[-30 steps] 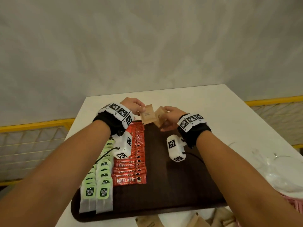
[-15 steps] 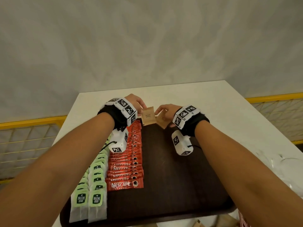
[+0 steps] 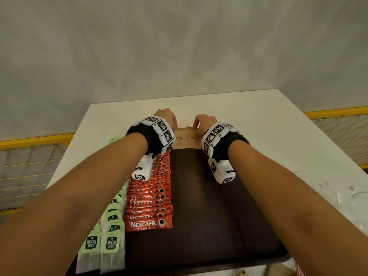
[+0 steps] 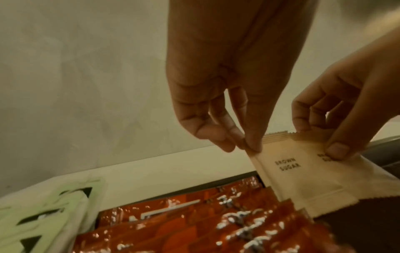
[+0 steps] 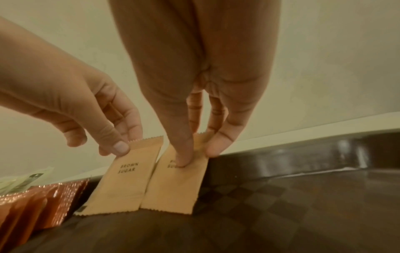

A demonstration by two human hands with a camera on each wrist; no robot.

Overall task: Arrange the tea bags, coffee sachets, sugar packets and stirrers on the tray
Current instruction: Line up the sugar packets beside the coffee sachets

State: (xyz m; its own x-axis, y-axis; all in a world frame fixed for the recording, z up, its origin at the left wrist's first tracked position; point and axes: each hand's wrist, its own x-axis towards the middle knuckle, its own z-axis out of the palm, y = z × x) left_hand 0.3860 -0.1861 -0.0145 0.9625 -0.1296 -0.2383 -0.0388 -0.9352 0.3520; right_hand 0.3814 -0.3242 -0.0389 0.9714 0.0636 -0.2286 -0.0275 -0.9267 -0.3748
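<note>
White table (image 3: 258, 116), dark brown tray (image 3: 219, 226). Two brown sugar packets side by side at far rim: left hand (image 3: 166, 116) pinching left packet (image 3: 179, 139), right hand (image 3: 205, 121) pinching right packet (image 3: 194, 139). Nescafé sachets (image 3: 149, 196), tea bags (image 3: 108, 232) in rows at left.

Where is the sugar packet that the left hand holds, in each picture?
Head: the left packet sits at the tray's far edge, between the wrists.
Left wrist: right of middle, under the left hand.
Right wrist: lower left of middle.
Shared landmark: the red coffee sachets beside it.
</note>
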